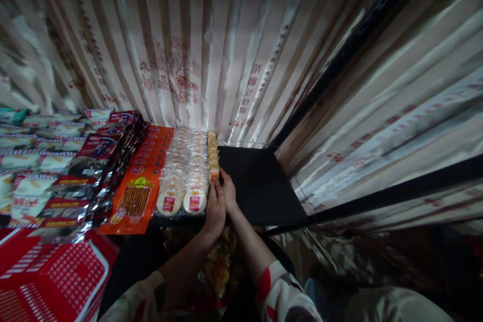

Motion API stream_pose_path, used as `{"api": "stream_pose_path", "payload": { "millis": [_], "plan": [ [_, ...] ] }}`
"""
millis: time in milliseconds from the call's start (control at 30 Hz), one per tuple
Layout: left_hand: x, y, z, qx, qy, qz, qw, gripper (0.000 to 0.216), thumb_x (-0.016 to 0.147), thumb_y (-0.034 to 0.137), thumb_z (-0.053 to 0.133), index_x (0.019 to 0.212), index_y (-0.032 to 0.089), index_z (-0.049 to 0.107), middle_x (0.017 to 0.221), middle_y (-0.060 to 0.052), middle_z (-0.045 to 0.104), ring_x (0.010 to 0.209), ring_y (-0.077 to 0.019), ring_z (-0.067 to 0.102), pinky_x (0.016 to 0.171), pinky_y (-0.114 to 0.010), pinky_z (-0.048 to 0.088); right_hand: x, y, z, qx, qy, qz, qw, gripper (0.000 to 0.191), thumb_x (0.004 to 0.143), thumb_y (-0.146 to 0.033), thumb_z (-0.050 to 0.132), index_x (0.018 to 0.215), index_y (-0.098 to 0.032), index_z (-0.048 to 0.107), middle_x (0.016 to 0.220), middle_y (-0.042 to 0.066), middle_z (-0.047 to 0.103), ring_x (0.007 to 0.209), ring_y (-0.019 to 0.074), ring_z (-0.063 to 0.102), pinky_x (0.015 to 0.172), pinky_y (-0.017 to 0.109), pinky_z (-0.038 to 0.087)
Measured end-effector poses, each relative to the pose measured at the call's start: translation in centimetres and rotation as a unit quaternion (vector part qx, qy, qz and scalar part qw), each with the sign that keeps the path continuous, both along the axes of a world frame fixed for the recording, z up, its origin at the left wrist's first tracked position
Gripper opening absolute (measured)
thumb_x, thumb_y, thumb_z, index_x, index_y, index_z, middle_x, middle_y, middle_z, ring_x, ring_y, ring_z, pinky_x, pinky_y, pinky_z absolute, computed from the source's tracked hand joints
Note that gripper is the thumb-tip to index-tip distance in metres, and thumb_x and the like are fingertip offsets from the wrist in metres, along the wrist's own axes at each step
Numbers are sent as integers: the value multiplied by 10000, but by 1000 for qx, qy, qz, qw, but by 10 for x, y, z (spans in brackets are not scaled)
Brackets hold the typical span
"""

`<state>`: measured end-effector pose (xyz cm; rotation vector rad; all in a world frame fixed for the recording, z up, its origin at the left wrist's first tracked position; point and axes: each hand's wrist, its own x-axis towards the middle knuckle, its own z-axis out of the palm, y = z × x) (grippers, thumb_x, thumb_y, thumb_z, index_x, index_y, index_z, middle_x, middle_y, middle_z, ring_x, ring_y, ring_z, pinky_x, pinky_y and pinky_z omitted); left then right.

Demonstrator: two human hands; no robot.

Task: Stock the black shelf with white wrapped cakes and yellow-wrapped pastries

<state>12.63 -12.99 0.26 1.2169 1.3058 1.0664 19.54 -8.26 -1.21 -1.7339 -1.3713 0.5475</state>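
My left hand (214, 211) and my right hand (227, 190) meet at the front end of a narrow row of small yellow snack packets (213, 157) on a dark shelf (260, 186). Both hands have their fingers closed around the nearest yellow packet. To the left of that row lie two rows of clear packs with round white cakes (186, 171). Further left are orange packs (141, 186).
Dark foil packs (96, 161) and white-and-red packs (33, 161) fill the shelf's left side. A red plastic basket (56, 276) sits at the lower left. A bag of yellow snacks (219, 261) lies below my arms. Patterned curtain fabric hangs behind and to the right.
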Motion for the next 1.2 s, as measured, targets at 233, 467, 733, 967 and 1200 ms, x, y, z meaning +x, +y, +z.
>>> {"api": "stream_pose_path", "payload": {
  "millis": [233, 467, 733, 967, 1200],
  "plan": [
    [1, -5, 0, -9, 14, 22, 1000, 503, 884, 273, 357, 1360, 113, 354, 1439, -106, 360, 1344, -176, 302, 1139, -339, 190, 1, -3, -10, 26, 34, -5, 999, 534, 777, -387, 524, 1266, -175, 491, 1176, 94, 593, 1041, 227, 560, 912, 364, 447],
    [-4, -29, 14, -22, 40, 29, 999, 426, 891, 342, 366, 1260, 149, 455, 1314, -121, 514, 1235, -209, 454, 1066, -349, 318, -2, -32, -4, 42, 10, -47, 998, 507, 796, -397, 484, 1212, -112, 533, 1134, 148, 584, 1016, 233, 556, 843, 354, 476],
    [-30, -92, 23, -5, -8, -66, 998, 324, 864, 353, 391, 1112, 181, 508, 1097, -92, 625, 992, -177, 590, 887, -296, 449, -12, -105, 9, 83, 52, -62, 993, 366, 857, -362, 416, 1115, -158, 577, 1099, 109, 625, 983, 191, 591, 887, 347, 456],
    [-73, -110, -21, -39, 120, -52, 991, 246, 823, 210, 384, 972, 163, 574, 1036, -95, 638, 1009, -182, 577, 918, -293, 422, -29, -159, -3, -23, -79, 22, 996, 289, 877, -261, 392, 1029, -183, 624, 1009, 84, 680, 965, 190, 610, 892, 324, 446],
    [-95, -104, -61, -149, 200, -44, 968, 291, 683, 66, 483, 925, 139, 626, 1043, -114, 659, 1038, -236, 583, 915, -317, 418, -41, -171, -24, -238, -256, 103, 931, 350, 763, -162, 532, 1102, -185, 618, 1168, 134, 612, 1131, 264, 526, 933, 372, 405]
  ]
}}
